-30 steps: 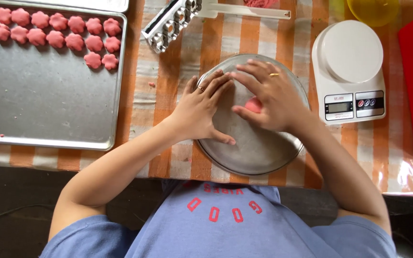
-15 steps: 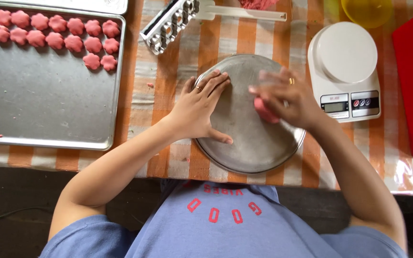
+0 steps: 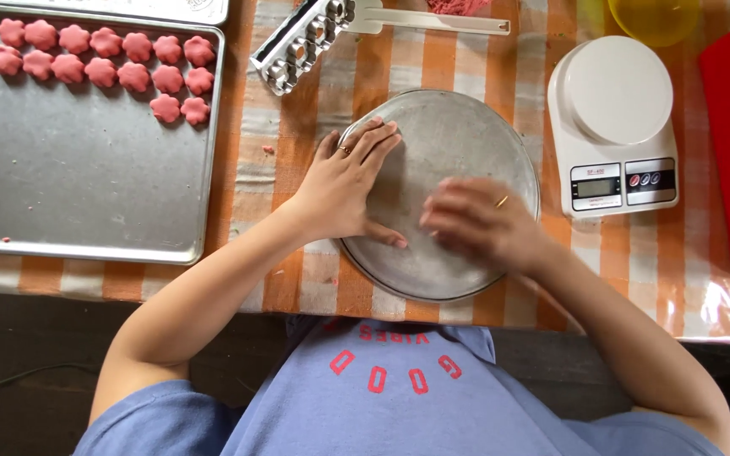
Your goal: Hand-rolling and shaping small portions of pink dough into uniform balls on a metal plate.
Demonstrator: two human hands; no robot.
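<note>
The worktop (image 3: 297,279) is carrying a baking tray (image 3: 86,194) of pink flower shapes; the round metal plate (image 3: 466,127) is sitting at centre, stiff and probably slick, best held by its rim. The left hand (image 3: 344,186) is lying released, flat on it; the right hand (image 3: 479,219) is blurring, grip untellable

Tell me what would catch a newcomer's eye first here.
Two bare hands over the round metal plate at the centre: the left hand rests flat on its left rim, and the right hand is blurred above it. At upper left, rows of pink flower-shaped pieces sit on a baking tray. A white kitchen scale stands to the right.
</note>
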